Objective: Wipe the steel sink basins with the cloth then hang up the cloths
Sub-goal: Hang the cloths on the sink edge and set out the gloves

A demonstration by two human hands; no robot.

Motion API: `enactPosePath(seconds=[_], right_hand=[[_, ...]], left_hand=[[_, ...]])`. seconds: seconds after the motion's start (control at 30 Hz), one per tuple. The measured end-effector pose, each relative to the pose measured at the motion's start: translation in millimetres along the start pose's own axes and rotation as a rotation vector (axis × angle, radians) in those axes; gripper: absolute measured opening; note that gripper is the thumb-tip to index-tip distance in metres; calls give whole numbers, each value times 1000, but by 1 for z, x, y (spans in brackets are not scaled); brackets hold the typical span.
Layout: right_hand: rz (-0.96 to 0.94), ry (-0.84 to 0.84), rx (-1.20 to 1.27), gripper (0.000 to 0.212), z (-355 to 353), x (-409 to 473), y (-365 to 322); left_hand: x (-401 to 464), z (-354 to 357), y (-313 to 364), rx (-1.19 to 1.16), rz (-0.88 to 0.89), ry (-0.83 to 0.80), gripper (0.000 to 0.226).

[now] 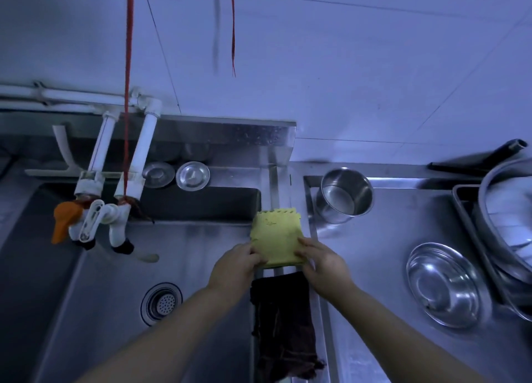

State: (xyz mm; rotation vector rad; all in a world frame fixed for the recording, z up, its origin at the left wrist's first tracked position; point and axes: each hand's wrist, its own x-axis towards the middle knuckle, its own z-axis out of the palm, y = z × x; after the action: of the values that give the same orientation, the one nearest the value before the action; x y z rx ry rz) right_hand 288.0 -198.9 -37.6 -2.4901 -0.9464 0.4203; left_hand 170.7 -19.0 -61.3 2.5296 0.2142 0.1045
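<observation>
Both hands hold the yellow cloth (275, 238) flat on the steel divider (273, 175) between the two basins: the left hand (236, 263) pinches its left edge, the right hand (324, 263) its right edge. Just nearer than the yellow cloth, a dark cloth (283, 328) hangs draped over the same divider. Left of the yellow cloth lies the left basin (115, 282) with its drain (161, 303).

One cloth (276, 243) is laid on the divider (275, 178) between the left basin (184, 256) and the right basin (383, 253), with a second cloth (283, 325) nearer (draped over the same divider). A pot (344, 199) is placed in the right basin, behind a bowl (444, 284).
</observation>
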Motion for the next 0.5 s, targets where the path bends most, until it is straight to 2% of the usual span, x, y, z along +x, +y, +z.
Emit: enactPosePath(seconds=[0.2,0.33,0.5], right_hand=[[-83,58,-135,21,-7,2,-19],[-154,67,-164,26,-11,-1,-50],[-233,-82,-292,34,2,-14,-117]], left_hand=[[-4,-16,3,137,-38,-213,52],[-26,-38,4,191,-79,-135,45],[-87,-85,-9,248,-180,-13,34]])
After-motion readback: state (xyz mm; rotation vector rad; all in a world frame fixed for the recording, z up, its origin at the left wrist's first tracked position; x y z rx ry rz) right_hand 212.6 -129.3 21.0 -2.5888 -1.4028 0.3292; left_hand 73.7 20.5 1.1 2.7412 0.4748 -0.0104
